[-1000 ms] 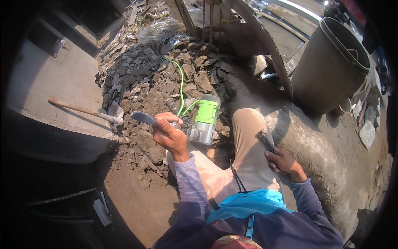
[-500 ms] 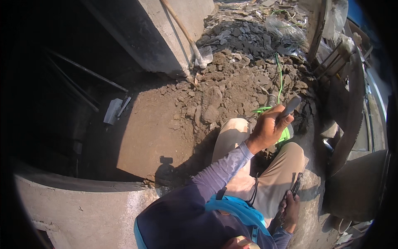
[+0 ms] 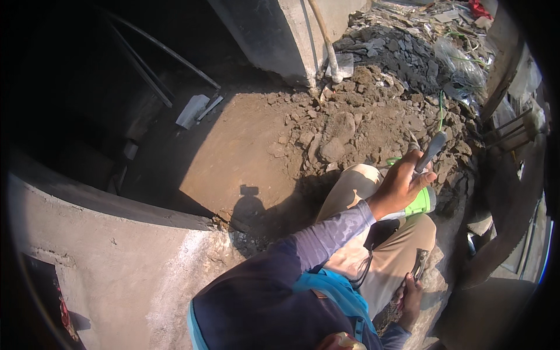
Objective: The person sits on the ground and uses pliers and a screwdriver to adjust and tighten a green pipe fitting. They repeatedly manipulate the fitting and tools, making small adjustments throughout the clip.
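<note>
Head view, only one here. Left hand [image 3: 399, 188]: fingers curled round a long grey piece [image 3: 432, 150] with a rounded end; thumb lies along its side, grey end sticks up past the hand, tilted up and right. Can't tell whether it's a separate tool or part of the machine behind it.

Right hand [image 3: 412, 297]: low, beside the right leg, fingers closed on the lower end of a dark metal tool [image 3: 419, 263]. Tool points up, near the knee. Exact type unclear; lower end is hidden in the grip.

Green-and-grey power tool [image 3: 421, 202] sits just past the left hand, between the knees and the broken ground, partly covered by hand and wrist. Green cable [image 3: 441, 111] shows above it, running up over the rubble [image 3: 344, 137].

Containers: big bucket [image 3: 485, 312] at lower right, in shade, cut by the dark rim of the fisheye; inside can't be seen. Clear plastic sheeting [image 3: 459, 63] lies crumpled on the debris at upper right; can't tell if it wraps anything.

Around: long wooden handle [image 3: 322, 29] stands by the concrete pillar [image 3: 294, 44], lower end in the dirt. Person's beige trousers [image 3: 396, 251] are bent at the knees between both hands.
</note>
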A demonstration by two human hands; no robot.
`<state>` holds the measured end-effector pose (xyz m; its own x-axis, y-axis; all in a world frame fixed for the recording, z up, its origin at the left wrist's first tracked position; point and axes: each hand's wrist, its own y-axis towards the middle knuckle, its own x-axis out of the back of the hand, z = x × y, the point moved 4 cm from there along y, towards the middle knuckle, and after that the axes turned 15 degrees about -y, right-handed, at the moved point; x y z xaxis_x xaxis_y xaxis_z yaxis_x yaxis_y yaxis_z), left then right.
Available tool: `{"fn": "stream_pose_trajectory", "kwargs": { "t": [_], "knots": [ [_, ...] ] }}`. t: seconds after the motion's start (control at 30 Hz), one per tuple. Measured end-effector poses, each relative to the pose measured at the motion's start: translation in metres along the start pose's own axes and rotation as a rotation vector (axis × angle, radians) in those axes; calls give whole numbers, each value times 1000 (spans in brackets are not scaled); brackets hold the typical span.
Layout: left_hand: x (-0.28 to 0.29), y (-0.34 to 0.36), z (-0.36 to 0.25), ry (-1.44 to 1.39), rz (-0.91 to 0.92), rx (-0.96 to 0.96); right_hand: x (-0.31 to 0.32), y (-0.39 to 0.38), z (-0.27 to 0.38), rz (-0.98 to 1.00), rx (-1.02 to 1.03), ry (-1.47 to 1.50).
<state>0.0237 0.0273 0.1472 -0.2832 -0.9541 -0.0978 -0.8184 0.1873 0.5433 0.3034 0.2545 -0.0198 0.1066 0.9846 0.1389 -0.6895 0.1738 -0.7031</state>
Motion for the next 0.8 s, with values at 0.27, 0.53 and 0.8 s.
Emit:
{"fn": "stream_pose_trajectory", "kwargs": {
  "t": [0.27, 0.53, 0.8],
  "knots": [
    [4, -30, -13, 284, -146, -263, -6, -16, 13, 14, 15, 4],
    [-33, -181, 7, 9, 219, 348, -35, -47, 68, 59, 194, -110],
    [-27, -187, 1, -199, 176, 659, -80, -34, 83, 134, 252, -126]
  ]
}}
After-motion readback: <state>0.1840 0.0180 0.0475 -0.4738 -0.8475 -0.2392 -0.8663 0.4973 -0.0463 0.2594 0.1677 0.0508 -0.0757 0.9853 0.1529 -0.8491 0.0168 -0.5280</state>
